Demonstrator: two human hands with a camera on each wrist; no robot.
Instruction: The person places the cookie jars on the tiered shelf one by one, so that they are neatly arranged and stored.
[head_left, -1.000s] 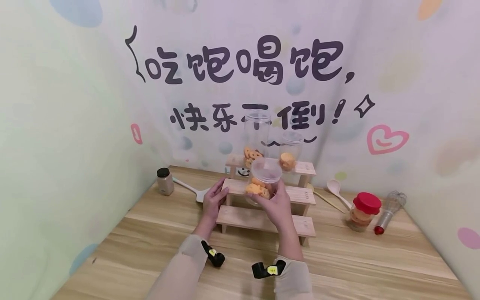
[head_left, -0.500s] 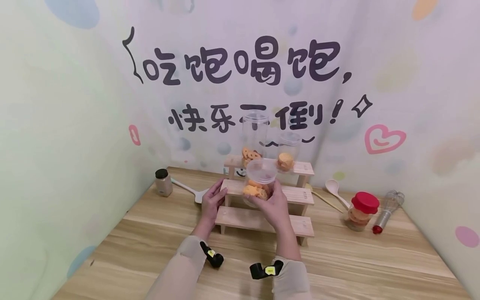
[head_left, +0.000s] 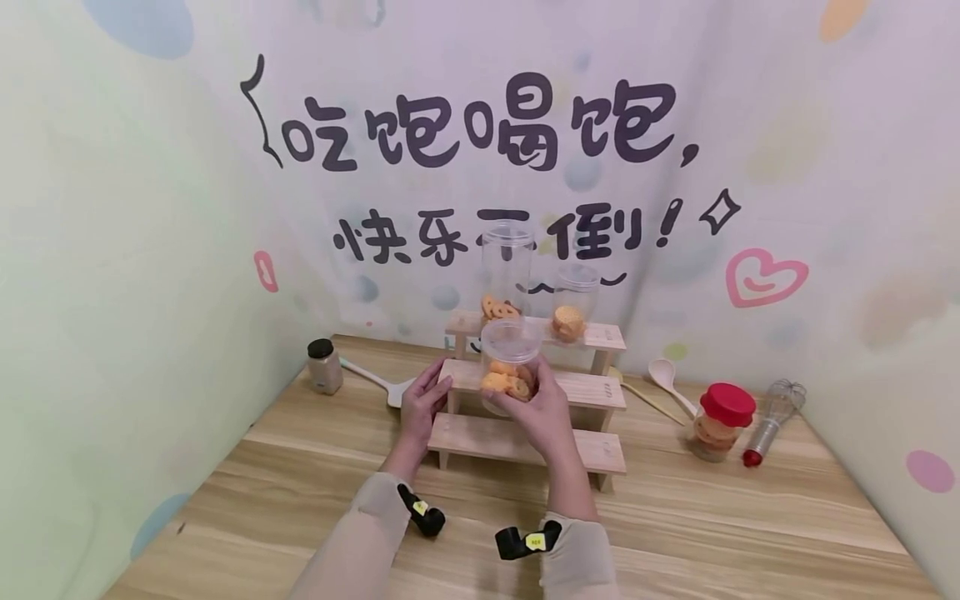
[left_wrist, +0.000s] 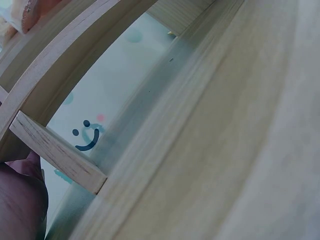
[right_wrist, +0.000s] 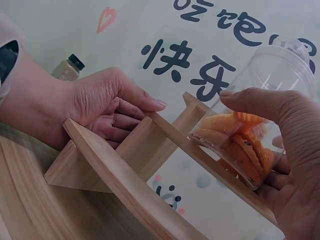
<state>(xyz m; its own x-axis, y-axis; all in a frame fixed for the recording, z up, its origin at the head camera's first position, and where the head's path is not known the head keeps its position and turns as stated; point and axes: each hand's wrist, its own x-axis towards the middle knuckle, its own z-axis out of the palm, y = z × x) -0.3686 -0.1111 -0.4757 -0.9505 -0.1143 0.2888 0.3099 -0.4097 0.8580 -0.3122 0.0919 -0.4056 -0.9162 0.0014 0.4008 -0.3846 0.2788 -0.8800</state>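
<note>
My right hand (head_left: 546,415) holds a clear plastic jar (head_left: 510,357) of orange-brown cookies, its thumb and fingers around the lower wall. The jar is at the middle tier of a three-step wooden display stand (head_left: 594,392); whether its base touches the board is unclear. At the stand's left end, my left hand (head_left: 422,406) grips the middle board, thumb along the top and fingers curled below, as the right wrist view shows its thumb (right_wrist: 142,100). A tall clear jar (head_left: 507,267) and a shorter one (head_left: 576,308), both with cookies, stand on the top tier.
A black-lidded shaker jar (head_left: 324,371) and a white spatula (head_left: 375,379) lie left of the stand. To its right are a pale spoon (head_left: 667,379), a thin yellowish utensil (head_left: 652,402), a red-lidded jar (head_left: 723,421) and a whisk (head_left: 772,425). A printed backdrop (head_left: 480,187) hangs behind.
My right hand has carried the held jar a little to the left along the middle tier. The left hand keeps its grip on the stand. The whole view has drifted slightly.
</note>
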